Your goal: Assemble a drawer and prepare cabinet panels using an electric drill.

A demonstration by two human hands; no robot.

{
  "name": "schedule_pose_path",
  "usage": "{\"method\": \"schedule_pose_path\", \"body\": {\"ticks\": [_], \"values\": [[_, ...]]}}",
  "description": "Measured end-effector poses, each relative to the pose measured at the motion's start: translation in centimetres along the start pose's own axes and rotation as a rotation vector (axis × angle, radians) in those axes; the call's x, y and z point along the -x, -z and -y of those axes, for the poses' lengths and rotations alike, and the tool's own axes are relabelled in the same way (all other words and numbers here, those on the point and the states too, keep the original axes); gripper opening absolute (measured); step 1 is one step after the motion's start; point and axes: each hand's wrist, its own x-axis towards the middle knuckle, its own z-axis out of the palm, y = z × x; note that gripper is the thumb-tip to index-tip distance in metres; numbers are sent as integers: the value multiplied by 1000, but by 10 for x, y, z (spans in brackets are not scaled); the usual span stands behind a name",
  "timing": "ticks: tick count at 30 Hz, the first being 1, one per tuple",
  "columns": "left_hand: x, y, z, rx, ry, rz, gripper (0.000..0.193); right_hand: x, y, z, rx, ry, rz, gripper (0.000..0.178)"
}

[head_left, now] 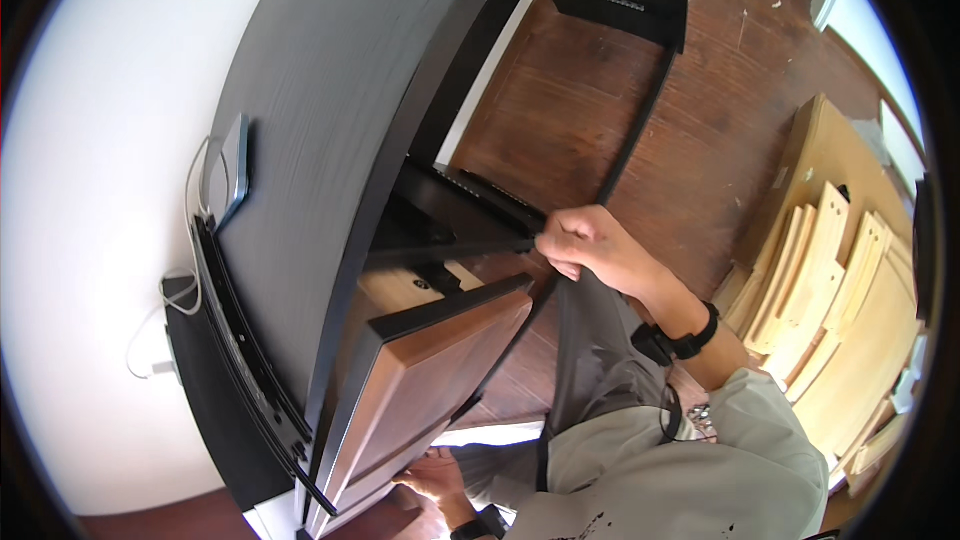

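A black cabinet door [440, 360] with a framed, glossy brown-looking face stands swung out from a long dark cabinet [310, 70]. My left hand [437, 480] has its fingers curled on the door's edge, low in the view. Farther up, my right hand [590, 240] is closed at the front edge of a black upright panel [470, 205] inside the cabinet; its fingertips are partly hidden. Between panel and door, a dark hinge [437, 280] shows beside a pale wood surface [395, 290].
A phone [230, 170] with a white cable lies on the cabinet top near the wall, beside long black rails [250, 340]. On the right, pale wooden slats [800, 270] lie on a cardboard box [800, 155]. Brown wood floor [700, 140] shows between box and cabinet.
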Motion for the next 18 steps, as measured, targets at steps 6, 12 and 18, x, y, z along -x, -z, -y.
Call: {"method": "schedule_pose_path", "body": {"ticks": [6,12,18], "values": [[-19,6,-5,-45,25,241,66,9,11,-31,-124,-62,-43,32],[-23,11,-11,-47,-9,219,76,9,10,-47,-167,-67,-32,29],[-20,6,-12,-25,41,223,79,11,0,-61,-186,-104,-14,28]]}}
